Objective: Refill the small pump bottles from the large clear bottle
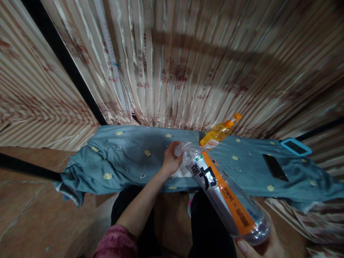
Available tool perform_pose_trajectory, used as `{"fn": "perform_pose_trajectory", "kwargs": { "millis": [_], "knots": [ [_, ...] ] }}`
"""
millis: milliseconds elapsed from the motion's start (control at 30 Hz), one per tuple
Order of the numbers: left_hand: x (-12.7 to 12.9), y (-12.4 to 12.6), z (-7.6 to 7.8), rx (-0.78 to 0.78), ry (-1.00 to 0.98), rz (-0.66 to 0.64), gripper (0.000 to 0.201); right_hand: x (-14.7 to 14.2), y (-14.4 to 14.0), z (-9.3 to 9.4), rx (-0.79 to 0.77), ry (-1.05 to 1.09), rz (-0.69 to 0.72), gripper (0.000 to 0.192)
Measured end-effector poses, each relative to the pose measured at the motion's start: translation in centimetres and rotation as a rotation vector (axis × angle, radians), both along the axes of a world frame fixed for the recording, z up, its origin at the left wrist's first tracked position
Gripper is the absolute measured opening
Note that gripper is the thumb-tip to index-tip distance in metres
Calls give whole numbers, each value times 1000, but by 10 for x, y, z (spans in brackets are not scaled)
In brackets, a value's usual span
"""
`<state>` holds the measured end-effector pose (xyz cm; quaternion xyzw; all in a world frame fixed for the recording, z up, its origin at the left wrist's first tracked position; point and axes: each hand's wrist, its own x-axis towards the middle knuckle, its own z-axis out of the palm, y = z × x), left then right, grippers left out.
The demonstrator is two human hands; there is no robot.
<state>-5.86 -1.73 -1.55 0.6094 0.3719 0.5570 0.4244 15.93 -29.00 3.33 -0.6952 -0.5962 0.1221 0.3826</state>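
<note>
While my right hand cups the rounded base of a clear plastic bottle, my left hand has its fingers closed around the bottle's cap end, out over the near edge of the teal cloth. Smooth cylinder, tilted, with a long orange stripe and bold black print. Just beyond it lies an amber bottle with an orange spout, on its side. Far right on the soft, wrinkled fabric, a dark flat phone and a blue-rimmed case.

Clear bottle in both hands
</note>
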Motion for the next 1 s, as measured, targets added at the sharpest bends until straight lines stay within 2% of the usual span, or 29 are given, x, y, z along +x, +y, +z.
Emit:
{"fn": "perform_pose_trajectory", "kwargs": {
  "millis": [467, 1000],
  "knots": [
    [1, 1, -5, -4, -9, 7, 36, -2, 0, 0, -15, 3, -3, 72],
    [2, 0, -4, -13, -5, 11, 34, -3, 6, 8, -98, 175, -50, 77]
  ]
}}
